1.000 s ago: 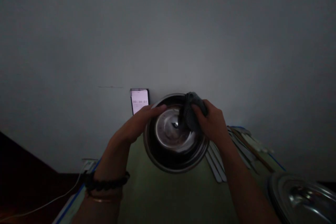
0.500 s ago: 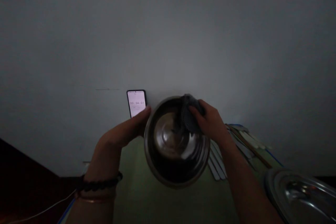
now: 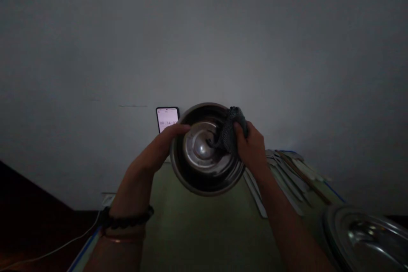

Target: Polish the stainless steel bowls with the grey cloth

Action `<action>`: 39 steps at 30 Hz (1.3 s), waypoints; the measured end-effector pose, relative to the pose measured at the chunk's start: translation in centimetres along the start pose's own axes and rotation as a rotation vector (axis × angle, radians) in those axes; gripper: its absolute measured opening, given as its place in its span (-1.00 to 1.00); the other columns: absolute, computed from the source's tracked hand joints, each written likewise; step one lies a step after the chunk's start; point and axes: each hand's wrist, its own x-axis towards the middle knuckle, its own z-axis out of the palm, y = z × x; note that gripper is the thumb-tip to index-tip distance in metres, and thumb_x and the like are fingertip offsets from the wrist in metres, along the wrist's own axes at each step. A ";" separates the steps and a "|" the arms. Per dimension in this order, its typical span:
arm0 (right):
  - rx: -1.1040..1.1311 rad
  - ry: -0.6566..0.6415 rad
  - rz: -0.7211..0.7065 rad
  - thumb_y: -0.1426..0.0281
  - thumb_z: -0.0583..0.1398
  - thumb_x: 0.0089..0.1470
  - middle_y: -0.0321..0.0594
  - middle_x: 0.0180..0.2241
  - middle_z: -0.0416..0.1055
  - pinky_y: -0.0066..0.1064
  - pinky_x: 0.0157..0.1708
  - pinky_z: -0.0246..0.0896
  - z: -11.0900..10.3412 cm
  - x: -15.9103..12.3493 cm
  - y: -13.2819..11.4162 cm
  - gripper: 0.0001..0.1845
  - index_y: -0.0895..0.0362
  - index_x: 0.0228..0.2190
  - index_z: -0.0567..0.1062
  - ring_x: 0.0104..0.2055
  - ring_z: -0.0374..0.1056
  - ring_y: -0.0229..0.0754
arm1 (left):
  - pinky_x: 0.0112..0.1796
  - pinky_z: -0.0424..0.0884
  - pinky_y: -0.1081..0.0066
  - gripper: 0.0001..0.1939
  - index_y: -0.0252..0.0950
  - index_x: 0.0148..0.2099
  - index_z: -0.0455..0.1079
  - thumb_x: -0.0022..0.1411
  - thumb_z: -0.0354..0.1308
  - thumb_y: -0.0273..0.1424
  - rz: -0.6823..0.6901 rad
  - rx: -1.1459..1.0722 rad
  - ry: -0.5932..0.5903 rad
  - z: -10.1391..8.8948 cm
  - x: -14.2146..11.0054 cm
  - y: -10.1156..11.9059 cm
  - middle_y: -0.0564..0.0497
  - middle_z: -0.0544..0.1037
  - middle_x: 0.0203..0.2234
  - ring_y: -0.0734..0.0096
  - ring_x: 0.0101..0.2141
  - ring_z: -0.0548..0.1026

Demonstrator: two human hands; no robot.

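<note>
A shiny metal bowl (image 3: 204,146) is held up over the table, its inside facing me. My left hand (image 3: 161,144) grips its left rim, the thumb over the edge and the other fingers hidden behind. At the right rim, my right hand (image 3: 251,144) is closed on a dark grey cloth (image 3: 232,134), which drapes over the edge and lies against the bowl's inner wall. A dark beaded bracelet (image 3: 127,219) and a thin copper-coloured band circle my left wrist.
A lit phone (image 3: 167,118) showing a timer leans on the wall behind the bowl. Several utensils (image 3: 287,178) lie on the greenish table (image 3: 204,229) to the right. Metal dishes (image 3: 366,238) stand at the lower right. A white cable (image 3: 63,244) runs at the left.
The bowl dipped and tilted, then rose again and shifted slightly left. My left thumb came off the rim and is back over it. The cloth stays in my right hand at the right rim.
</note>
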 end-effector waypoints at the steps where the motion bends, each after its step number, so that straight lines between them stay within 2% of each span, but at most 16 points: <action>1: 0.014 0.017 0.029 0.15 -0.03 0.17 -0.13 -0.43 0.44 -0.37 -0.42 0.06 0.2 0.0 0.0 -0.65 0.12 -0.36 0.40 -0.39 0.30 -0.11 | -0.29 0.41 0.27 -0.76 -0.27 -0.45 0.48 -0.03 0.12 -0.21 0.024 -0.009 0.035 0.2 0.1 0.2 0.03 0.51 -0.61 0.19 -0.37 0.50; 4: 0.144 0.034 0.132 0.13 -0.03 0.15 -0.09 -0.38 0.43 -0.34 -0.37 0.12 0.7 -0.1 -0.5 -0.64 0.13 -0.38 0.38 -0.33 0.31 -0.09 | -0.30 0.40 0.32 -0.74 -0.27 -0.43 0.47 -0.01 0.12 -0.18 0.099 -0.076 0.143 0.7 0.4 0.4 0.06 0.49 -0.60 0.26 -0.38 0.48; 7: 0.325 0.041 0.200 0.14 -0.02 0.13 -0.06 -0.29 0.44 -0.32 -0.30 0.18 1.1 -0.2 -0.8 -0.65 0.14 -0.31 0.38 -0.24 0.33 -0.08 | -0.28 0.39 0.36 -0.74 -0.24 -0.43 0.44 0.02 0.10 -0.16 0.156 -0.156 0.227 1.4 0.8 0.2 0.10 0.48 -0.59 0.31 -0.37 0.47; 9: 0.372 0.037 0.227 0.18 -0.01 0.12 -0.04 -0.24 0.43 -0.31 -0.28 0.20 1.3 -0.3 -0.8 -0.67 0.16 -0.25 0.37 -0.20 0.33 -0.08 | -0.25 0.40 0.38 -0.76 -0.22 -0.45 0.42 0.00 0.13 -0.15 0.184 -0.197 0.295 1.9 1.0 -0.1 0.12 0.49 -0.59 0.31 -0.33 0.47; 11: 0.354 0.030 0.255 0.21 0.01 0.10 -0.02 -0.23 0.43 -0.29 -0.26 0.20 1.3 -0.3 -0.5 -0.68 0.17 -0.24 0.37 -0.20 0.33 -0.07 | -0.24 0.41 0.38 -0.77 -0.21 -0.45 0.41 -0.03 0.16 -0.15 0.147 -0.210 0.313 2.3 0.9 -0.3 0.11 0.49 -0.59 0.29 -0.29 0.48; 14: 0.260 0.038 0.231 0.21 0.02 0.09 -0.02 -0.26 0.44 -0.27 -0.25 0.18 1.1 -0.1 -0.1 -0.70 0.15 -0.28 0.38 -0.23 0.33 -0.06 | -0.25 0.44 0.30 -0.71 -0.21 -0.47 0.41 -0.03 0.13 -0.09 -0.002 -0.241 0.179 2.2 0.2 0.1 0.05 0.51 -0.61 0.16 -0.24 0.51; 18: 0.163 -0.019 0.070 0.19 0.01 0.12 -0.09 -0.37 0.45 -0.33 -0.35 0.15 0.1 0.2 0.0 -0.71 0.13 -0.34 0.39 -0.32 0.33 -0.09 | -0.23 0.46 0.16 -0.49 -0.23 -0.42 0.47 -0.11 0.08 0.12 -0.123 -0.262 -0.054 0.9 -1.2 1.4 -0.07 0.57 -0.56 -0.02 -0.20 0.53; 21: 0.087 -0.054 -0.018 0.18 0.02 0.14 -0.15 -0.43 0.46 -0.37 -0.40 0.11 -0.8 0.4 -0.1 -0.71 0.11 -0.34 0.40 -0.37 0.33 -0.11 | -0.20 0.45 0.16 -0.52 -0.24 -0.42 0.49 -0.18 0.18 0.07 -0.165 -0.170 -0.127 0.4 -1.5 1.0 -0.07 0.59 -0.58 -0.02 -0.22 0.55; 24: 0.030 -0.040 -0.021 0.16 0.02 0.15 -0.11 -0.39 0.48 -0.36 -0.39 0.12 -1.5 0.7 0.1 -0.68 0.12 -0.28 0.41 -0.35 0.36 -0.07 | -0.18 0.43 0.16 -0.62 -0.26 -0.47 0.48 -0.25 0.26 -0.06 -0.235 -0.179 -0.158 0.9 -1.6 -1.3 -0.06 0.60 -0.58 -0.01 -0.27 0.56; 27: -0.022 -0.071 0.002 0.18 0.00 0.18 -0.04 -0.31 0.50 -0.33 -0.35 0.15 -1.3 0.8 0.4 -0.65 0.14 -0.18 0.39 -0.27 0.40 -0.02 | -0.14 0.42 0.14 -0.67 -0.24 -0.43 0.49 -0.15 0.17 -0.10 -0.276 -0.323 -0.119 1.6 -2.2 -5.0 -0.07 0.61 -0.58 -0.04 -0.22 0.56; 29: -0.108 -0.162 0.020 0.24 -0.04 0.21 0.00 -0.29 0.51 -0.32 -0.36 0.16 -0.7 0.7 0.7 -0.66 0.16 -0.13 0.37 -0.27 0.42 0.00 | -0.08 0.39 0.15 -0.68 -0.20 -0.36 0.50 -0.12 0.16 -0.11 -0.303 -0.413 -0.070 1.8 -3.0 -7.3 -0.04 0.63 -0.51 -0.03 -0.13 0.53; 31: -0.226 -0.306 0.012 0.30 -0.05 0.21 0.02 -0.31 0.51 -0.32 -0.37 0.16 0.1 0.4 1.1 -0.69 0.16 -0.13 0.37 -0.29 0.43 -0.01 | -0.05 0.38 0.14 -0.70 -0.18 -0.36 0.50 -0.11 0.17 -0.11 -0.293 -0.463 -0.023 1.7 -3.9 -9.1 -0.03 0.64 -0.48 -0.04 -0.08 0.50; 34: -0.339 -0.473 -0.031 0.35 0.03 0.17 0.01 -0.35 0.51 -0.33 -0.40 0.16 1.1 -0.4 2.0 -0.79 0.15 -0.23 0.41 -0.32 0.44 -0.02 | -0.05 0.38 0.11 -0.72 -0.20 -0.43 0.48 -0.12 0.19 -0.11 -0.300 -0.493 0.020 1.4 -4.6 -10.8 -0.05 0.64 -0.50 -0.08 -0.07 0.49; 37: -0.387 -0.537 -0.049 0.36 0.15 0.08 -0.01 -0.38 0.50 -0.33 -0.40 0.18 1.5 -1.2 2.9 -0.89 0.15 -0.37 0.44 -0.34 0.44 -0.03 | -0.06 0.39 0.12 -0.73 -0.23 -0.48 0.48 -0.12 0.21 -0.12 -0.349 -0.514 0.066 1.0 -4.7 -11.9 -0.06 0.63 -0.52 -0.08 -0.11 0.51; 39: -0.417 -0.551 -0.060 0.36 0.19 0.05 0.02 -0.32 0.47 -0.31 -0.35 0.21 1.7 -1.5 3.1 -0.89 0.16 -0.38 0.45 -0.29 0.43 -0.02 | -0.05 0.39 0.18 -0.75 -0.24 -0.47 0.50 -0.11 0.23 -0.16 -0.363 -0.525 0.073 0.8 -4.6 -12.5 -0.05 0.64 -0.50 -0.02 -0.14 0.53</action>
